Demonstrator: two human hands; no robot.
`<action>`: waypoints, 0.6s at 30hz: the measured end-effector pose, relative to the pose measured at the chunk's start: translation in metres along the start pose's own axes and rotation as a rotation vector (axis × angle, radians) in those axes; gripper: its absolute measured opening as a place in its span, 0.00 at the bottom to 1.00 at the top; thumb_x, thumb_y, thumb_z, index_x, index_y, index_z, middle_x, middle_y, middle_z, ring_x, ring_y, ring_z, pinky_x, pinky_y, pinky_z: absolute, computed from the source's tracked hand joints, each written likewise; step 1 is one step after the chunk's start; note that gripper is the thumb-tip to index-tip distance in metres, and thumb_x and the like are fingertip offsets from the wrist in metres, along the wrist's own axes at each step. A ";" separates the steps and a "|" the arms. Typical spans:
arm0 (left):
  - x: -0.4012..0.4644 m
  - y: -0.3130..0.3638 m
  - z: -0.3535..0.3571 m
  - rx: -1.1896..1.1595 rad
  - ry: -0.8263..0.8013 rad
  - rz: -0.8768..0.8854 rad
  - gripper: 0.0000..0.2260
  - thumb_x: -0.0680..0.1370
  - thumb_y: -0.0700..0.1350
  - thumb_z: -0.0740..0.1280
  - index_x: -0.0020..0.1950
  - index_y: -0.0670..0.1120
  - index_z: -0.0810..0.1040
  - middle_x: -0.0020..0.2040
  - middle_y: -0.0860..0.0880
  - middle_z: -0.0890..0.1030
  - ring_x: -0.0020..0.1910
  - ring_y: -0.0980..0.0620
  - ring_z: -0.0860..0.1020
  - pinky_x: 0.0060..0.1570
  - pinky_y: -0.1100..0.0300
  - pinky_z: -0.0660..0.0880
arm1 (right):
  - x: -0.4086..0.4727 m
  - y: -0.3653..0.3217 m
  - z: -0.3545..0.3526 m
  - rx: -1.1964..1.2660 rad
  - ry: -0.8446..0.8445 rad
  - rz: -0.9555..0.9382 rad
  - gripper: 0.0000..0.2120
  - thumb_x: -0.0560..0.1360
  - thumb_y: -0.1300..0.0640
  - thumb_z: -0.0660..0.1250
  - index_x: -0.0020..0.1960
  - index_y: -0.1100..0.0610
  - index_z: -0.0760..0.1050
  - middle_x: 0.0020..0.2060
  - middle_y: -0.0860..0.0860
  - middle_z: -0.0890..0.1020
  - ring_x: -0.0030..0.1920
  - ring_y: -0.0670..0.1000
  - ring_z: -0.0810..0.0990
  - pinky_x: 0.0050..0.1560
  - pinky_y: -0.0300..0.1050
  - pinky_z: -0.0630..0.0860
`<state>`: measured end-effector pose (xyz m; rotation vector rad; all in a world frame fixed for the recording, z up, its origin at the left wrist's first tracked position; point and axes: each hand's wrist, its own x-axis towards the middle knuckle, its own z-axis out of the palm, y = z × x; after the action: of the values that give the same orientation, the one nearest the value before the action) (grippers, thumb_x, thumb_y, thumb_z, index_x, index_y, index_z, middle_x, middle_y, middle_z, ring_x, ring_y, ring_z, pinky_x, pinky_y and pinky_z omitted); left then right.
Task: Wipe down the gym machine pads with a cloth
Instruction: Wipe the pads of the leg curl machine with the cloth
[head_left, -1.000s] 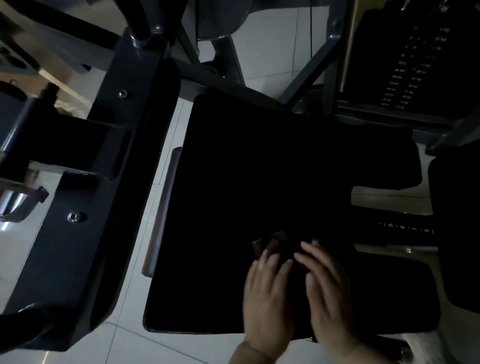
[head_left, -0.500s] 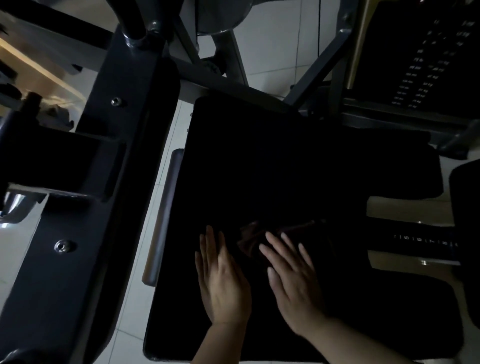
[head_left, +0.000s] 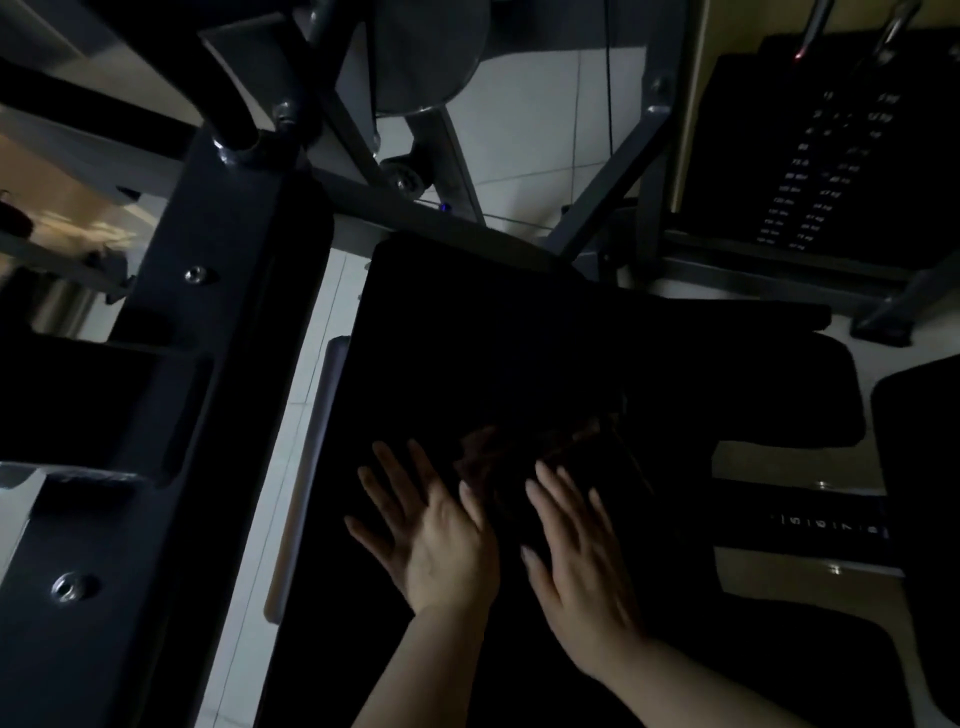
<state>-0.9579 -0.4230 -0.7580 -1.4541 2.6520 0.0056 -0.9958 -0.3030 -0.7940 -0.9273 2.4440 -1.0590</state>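
— What has changed on the pad since a second ago?

— Both hands have slid from its near edge toward the middle, and the dark cloth (head_left: 545, 457) has travelled with them, now bunched just beyond the fingertips on the black seat pad (head_left: 467, 338).

— And the hands themselves?

— The left hand (head_left: 431, 530) lies flat on the pad, fingers spread, gripping nothing. The right hand (head_left: 582, 551) presses straight fingers onto the cloth's near edge.

— Around them?

— A grey steel frame (head_left: 156, 415) flanks the pad's left edge; a weight stack (head_left: 810, 171) stands beyond its far right corner, over white floor tiles (head_left: 524, 145).
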 end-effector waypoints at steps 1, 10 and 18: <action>0.005 0.005 0.001 -0.008 0.022 -0.030 0.31 0.74 0.59 0.35 0.75 0.50 0.36 0.77 0.47 0.34 0.76 0.47 0.34 0.71 0.40 0.36 | -0.007 0.007 -0.002 -0.021 -0.015 -0.001 0.24 0.82 0.45 0.45 0.76 0.51 0.56 0.76 0.44 0.55 0.76 0.46 0.55 0.74 0.45 0.49; 0.015 0.004 0.011 0.056 0.127 0.197 0.29 0.74 0.50 0.53 0.75 0.48 0.58 0.78 0.48 0.56 0.77 0.48 0.51 0.71 0.42 0.48 | 0.155 -0.020 -0.023 -0.126 -0.055 -0.024 0.26 0.79 0.47 0.45 0.77 0.45 0.54 0.77 0.45 0.53 0.77 0.49 0.49 0.73 0.47 0.41; 0.027 0.006 0.009 0.060 0.096 0.522 0.29 0.73 0.44 0.54 0.75 0.41 0.57 0.79 0.47 0.48 0.77 0.48 0.50 0.73 0.53 0.46 | 0.263 -0.034 -0.027 -0.307 -0.102 -0.202 0.27 0.78 0.39 0.53 0.75 0.41 0.54 0.77 0.46 0.52 0.76 0.52 0.48 0.73 0.54 0.43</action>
<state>-0.9761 -0.4417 -0.7697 -0.7264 2.9961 -0.0982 -1.1892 -0.4837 -0.7590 -1.3137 2.5091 -0.6834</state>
